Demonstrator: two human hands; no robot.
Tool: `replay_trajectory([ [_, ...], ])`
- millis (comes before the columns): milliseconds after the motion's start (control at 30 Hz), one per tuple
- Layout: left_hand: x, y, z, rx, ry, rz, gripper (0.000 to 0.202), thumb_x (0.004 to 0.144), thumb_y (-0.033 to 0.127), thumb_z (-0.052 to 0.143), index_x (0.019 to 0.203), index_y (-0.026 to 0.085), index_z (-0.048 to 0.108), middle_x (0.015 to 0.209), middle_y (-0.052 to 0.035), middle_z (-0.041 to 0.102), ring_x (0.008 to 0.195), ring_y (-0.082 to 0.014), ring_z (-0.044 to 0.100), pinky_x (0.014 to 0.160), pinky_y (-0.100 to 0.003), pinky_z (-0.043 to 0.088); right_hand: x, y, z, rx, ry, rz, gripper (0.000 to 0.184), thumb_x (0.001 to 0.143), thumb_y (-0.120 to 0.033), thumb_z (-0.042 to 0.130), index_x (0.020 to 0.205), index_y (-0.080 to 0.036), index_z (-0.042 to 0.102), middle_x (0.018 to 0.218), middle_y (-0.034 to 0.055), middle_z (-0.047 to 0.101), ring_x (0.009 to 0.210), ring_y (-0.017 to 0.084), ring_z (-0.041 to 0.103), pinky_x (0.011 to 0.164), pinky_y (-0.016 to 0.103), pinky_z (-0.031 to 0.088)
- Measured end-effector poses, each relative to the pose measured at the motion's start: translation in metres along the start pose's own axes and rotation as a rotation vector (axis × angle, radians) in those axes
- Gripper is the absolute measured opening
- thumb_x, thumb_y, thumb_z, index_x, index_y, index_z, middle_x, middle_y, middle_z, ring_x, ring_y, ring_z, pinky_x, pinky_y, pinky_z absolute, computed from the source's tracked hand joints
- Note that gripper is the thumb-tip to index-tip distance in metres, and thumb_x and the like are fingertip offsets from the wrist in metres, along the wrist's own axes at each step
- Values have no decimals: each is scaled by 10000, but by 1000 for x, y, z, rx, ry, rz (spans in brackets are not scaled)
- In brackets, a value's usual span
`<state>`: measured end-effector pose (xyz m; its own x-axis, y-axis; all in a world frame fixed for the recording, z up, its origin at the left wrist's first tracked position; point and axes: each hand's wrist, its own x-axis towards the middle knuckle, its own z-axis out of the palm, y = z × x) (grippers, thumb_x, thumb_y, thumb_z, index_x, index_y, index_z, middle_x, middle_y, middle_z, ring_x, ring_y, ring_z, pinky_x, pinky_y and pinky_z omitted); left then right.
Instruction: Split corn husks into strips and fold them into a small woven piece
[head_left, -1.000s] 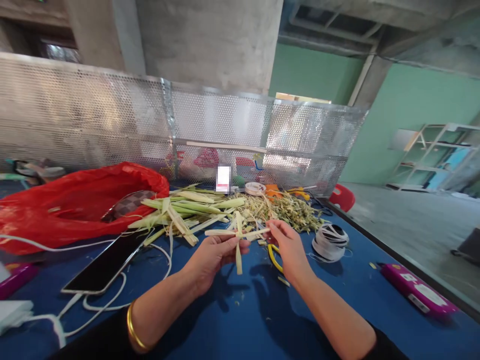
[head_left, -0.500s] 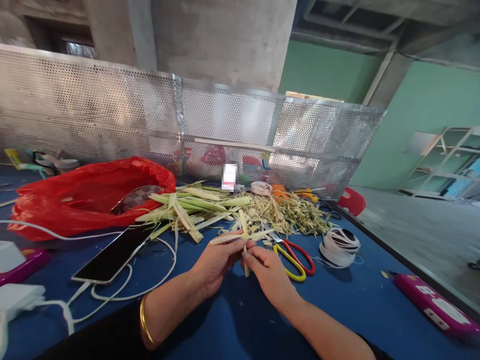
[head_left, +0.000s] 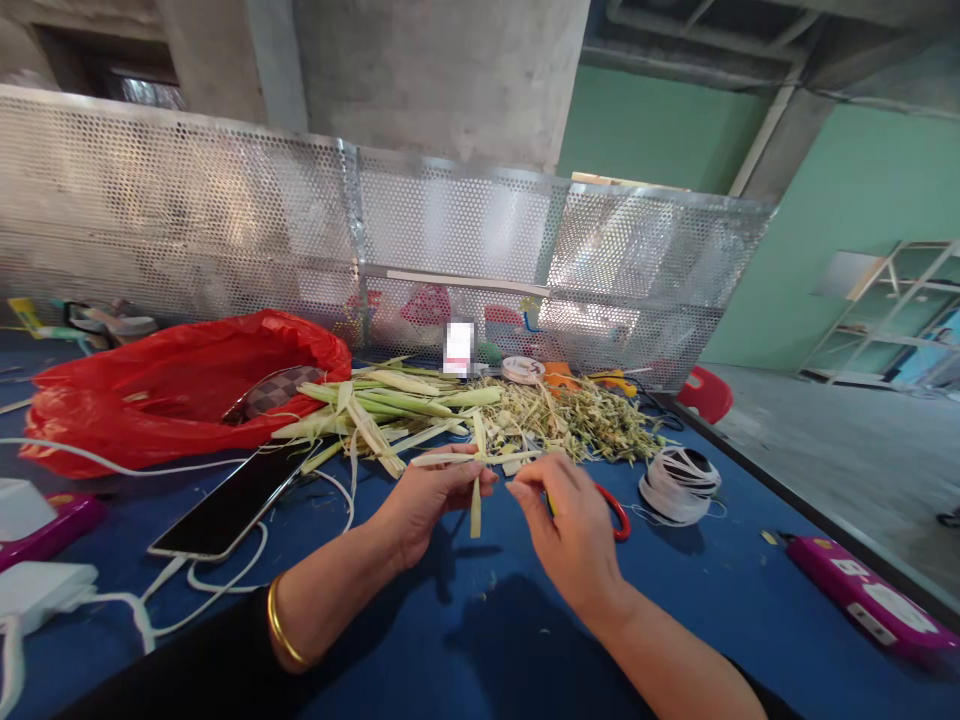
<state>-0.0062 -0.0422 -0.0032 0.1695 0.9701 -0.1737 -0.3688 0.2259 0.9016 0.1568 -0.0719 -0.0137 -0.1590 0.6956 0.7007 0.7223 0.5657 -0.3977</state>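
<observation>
My left hand [head_left: 431,500] pinches a cross of pale leaf strips [head_left: 476,512] at its middle, one strip upright and one lying sideways. Just to its right, apart from the cross, my right hand [head_left: 574,540] has thumb and forefinger pressed together; whatever is between them is too small to make out. Behind that hand lie scissors, with part of the red handle [head_left: 621,518] showing and the rest mostly hidden. Beyond both hands is a pile of green and pale husk-like leaves [head_left: 397,400], beside a heap of dry scraps [head_left: 577,415].
A roll of white string [head_left: 679,488] stands to the right, near a purple device [head_left: 862,600]. At left are a red plastic bag [head_left: 150,385], a phone [head_left: 232,505] and white cables [head_left: 247,585]. A perforated metal screen [head_left: 450,230] borders the table's back.
My right hand has let go of the leaf cross and moved right, now covering most of the scissors. My left hand keeps the cross, shifted slightly left.
</observation>
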Motion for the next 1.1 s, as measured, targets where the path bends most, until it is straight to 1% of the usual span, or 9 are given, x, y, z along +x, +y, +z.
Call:
replay_trajectory([
  [33,0,3,-1,31,-21,7,303,675,185,723,949,144,599,721,-63,710,651,-157,646,667,-271,502,2,2,-3,-76,64,-25,170,907,-327,494,907,-188,591,907,80,603,873,211,532,777,320,373],
  [100,-1,7,-2,86,-74,19,312,658,225,741,935,141,624,708,-50,701,609,-132,615,625,-242,475,6,6,-7,-176,46,-86,198,895,-342,520,1010,-193,583,977,94,618,930,237,533,847,362,349],
  [200,-1,8,-3,156,-140,5,269,658,301,741,862,146,661,696,-32,682,568,-109,576,571,-220,433,8,9,-3,-213,-129,-155,165,935,-272,444,882,-197,581,791,42,637,761,187,560,891,375,320],
  [300,0,3,-3,251,-152,0,254,674,375,721,783,152,666,721,-34,677,598,-116,583,581,-229,426,6,7,3,-234,-187,-169,271,948,-199,381,726,-188,535,655,10,591,633,143,526,886,352,309],
  [433,0,-8,-2,374,-72,39,237,654,364,733,676,136,670,644,-30,656,595,-107,567,608,-225,414,1,3,8,-261,-216,-196,281,937,-193,386,690,-179,521,640,22,579,615,145,504,786,314,323],
  [600,0,-16,2,282,42,34,204,604,304,770,685,130,702,624,-20,646,601,-104,564,622,-221,425,-3,0,10,-297,-210,-228,297,917,-155,387,647,-176,511,586,14,545,551,135,453,690,302,302],
  [867,2,-22,3,170,106,70,225,514,267,812,641,116,703,608,-31,635,587,-122,566,630,-252,454,-9,-5,15,-321,-190,-281,288,898,-124,388,658,-167,540,594,27,544,557,143,449,682,310,306],
  [1000,3,-17,0,194,29,30,260,523,312,815,635,119,683,607,-27,636,578,-122,573,635,-258,461,-8,-6,13,-214,-213,-193,319,926,-189,381,651,-172,544,597,31,561,556,141,457,671,308,308],
  [1100,4,-7,-2,217,-24,-3,302,604,396,766,724,130,690,669,-56,684,624,-150,622,662,-270,471,-2,1,8,95,-299,133,408,944,-380,376,619,-193,536,557,15,548,534,139,474,608,291,321],
])
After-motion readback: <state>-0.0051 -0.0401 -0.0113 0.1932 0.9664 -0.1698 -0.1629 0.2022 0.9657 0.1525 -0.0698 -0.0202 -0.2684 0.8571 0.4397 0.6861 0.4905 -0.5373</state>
